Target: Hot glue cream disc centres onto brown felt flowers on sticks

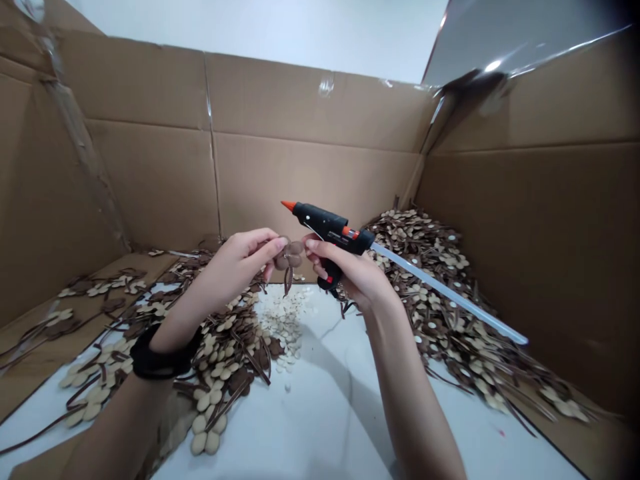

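Note:
My left hand [263, 250] pinches a brown flower-shaped piece [290, 255] by its left side, and a thin brown strip hangs down from it. My right hand [345, 263] is wrapped round a black glue gun [323, 223] with an orange nozzle that points up and to the left. From the gun's back end a long translucent glue stick [450, 293] sticks out to the right. The right thumb and a fingertip are close to the flower's right edge; whether they touch it I cannot tell. Small white discs [283, 323] lie scattered on the white board below.
A heap of beige and brown flower pieces with strips [225, 353] spreads at the left. Another large pile [430, 267], with white dots on some flowers, rises at the right. Cardboard walls [310, 147] enclose the white board [320, 413] at the back and sides.

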The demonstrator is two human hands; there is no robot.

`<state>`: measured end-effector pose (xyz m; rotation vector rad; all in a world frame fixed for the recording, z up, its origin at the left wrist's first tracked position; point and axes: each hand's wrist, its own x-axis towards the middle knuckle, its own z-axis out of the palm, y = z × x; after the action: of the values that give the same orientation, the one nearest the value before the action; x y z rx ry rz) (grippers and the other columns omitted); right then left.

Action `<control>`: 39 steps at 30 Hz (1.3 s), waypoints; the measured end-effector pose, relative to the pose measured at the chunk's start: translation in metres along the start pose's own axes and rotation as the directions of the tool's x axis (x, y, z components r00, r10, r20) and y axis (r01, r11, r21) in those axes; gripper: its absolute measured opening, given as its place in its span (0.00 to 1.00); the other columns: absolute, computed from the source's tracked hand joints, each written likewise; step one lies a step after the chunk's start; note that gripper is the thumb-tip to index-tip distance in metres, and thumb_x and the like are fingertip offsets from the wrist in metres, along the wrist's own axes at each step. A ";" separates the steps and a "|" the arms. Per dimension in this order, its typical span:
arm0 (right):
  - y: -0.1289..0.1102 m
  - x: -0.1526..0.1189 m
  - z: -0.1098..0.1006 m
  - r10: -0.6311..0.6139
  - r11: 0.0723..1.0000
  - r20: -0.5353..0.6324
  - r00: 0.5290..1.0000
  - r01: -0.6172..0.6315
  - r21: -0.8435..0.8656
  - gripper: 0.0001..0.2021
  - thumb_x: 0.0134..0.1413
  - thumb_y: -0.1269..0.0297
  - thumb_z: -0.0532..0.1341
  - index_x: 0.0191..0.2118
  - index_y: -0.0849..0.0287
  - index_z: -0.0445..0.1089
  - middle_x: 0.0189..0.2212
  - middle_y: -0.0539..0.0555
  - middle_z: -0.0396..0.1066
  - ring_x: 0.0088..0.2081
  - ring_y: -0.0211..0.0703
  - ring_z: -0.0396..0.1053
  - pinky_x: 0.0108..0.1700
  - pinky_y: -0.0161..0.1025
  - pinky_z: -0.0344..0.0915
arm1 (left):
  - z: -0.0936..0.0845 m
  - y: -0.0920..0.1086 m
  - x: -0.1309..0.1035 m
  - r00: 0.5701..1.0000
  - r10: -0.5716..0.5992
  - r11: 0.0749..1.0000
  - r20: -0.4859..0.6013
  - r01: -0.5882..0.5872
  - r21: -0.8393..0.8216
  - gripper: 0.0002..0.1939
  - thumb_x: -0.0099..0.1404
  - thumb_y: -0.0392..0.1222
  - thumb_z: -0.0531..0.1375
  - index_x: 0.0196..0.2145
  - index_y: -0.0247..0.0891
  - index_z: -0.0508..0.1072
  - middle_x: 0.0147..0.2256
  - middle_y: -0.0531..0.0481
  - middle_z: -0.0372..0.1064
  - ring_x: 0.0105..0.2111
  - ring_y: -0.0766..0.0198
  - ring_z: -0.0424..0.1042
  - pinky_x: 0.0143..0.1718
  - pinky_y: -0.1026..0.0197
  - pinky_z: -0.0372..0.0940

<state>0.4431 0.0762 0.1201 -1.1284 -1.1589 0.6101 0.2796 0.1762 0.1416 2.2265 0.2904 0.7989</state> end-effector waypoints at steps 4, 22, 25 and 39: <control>0.002 -0.002 -0.001 -0.003 0.997 0.009 1.000 0.004 -0.081 0.16 0.47 0.55 0.65 0.37 0.63 0.70 0.22 0.48 0.60 0.22 0.29 0.56 0.24 0.31 0.51 | 0.005 0.000 0.003 0.999 0.043 0.998 0.009 -0.043 -0.041 0.17 0.67 0.50 0.51 0.29 0.35 0.67 0.20 0.55 0.64 0.21 0.72 0.61 0.23 0.69 0.53; -0.012 0.002 -0.015 -0.091 0.956 -0.348 0.933 0.180 0.231 0.16 0.37 0.61 0.70 0.31 0.61 0.67 0.23 0.47 0.59 0.25 0.29 0.55 0.24 0.28 0.54 | 0.070 -0.174 0.037 0.721 -0.464 0.770 0.514 0.042 0.636 0.09 0.50 0.34 0.63 0.32 0.34 0.75 0.31 0.51 0.72 0.28 0.69 0.66 0.31 0.67 0.60; -0.012 0.001 -0.013 -0.082 0.966 -0.339 0.937 0.158 0.204 0.15 0.38 0.60 0.69 0.32 0.61 0.67 0.24 0.47 0.59 0.25 0.29 0.55 0.25 0.29 0.54 | 0.075 -0.177 0.035 0.733 -0.454 0.774 0.506 0.044 0.631 0.07 0.54 0.35 0.63 0.33 0.32 0.73 0.30 0.50 0.71 0.28 0.69 0.66 0.34 0.63 0.62; -0.001 0.004 -0.005 0.004 0.990 -0.328 0.945 0.043 0.137 0.20 0.38 0.54 0.69 0.35 0.63 0.70 0.24 0.48 0.62 0.24 0.29 0.56 0.27 0.31 0.51 | 0.010 -0.093 0.041 0.988 -0.068 0.974 0.139 0.035 0.225 0.17 0.62 0.51 0.54 0.35 0.34 0.73 0.37 0.44 0.75 0.37 0.61 0.72 0.39 0.63 0.63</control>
<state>0.4492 0.0777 0.1224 -1.0478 -0.8261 0.4601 0.3207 0.2528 0.0885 2.4617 0.3809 0.5959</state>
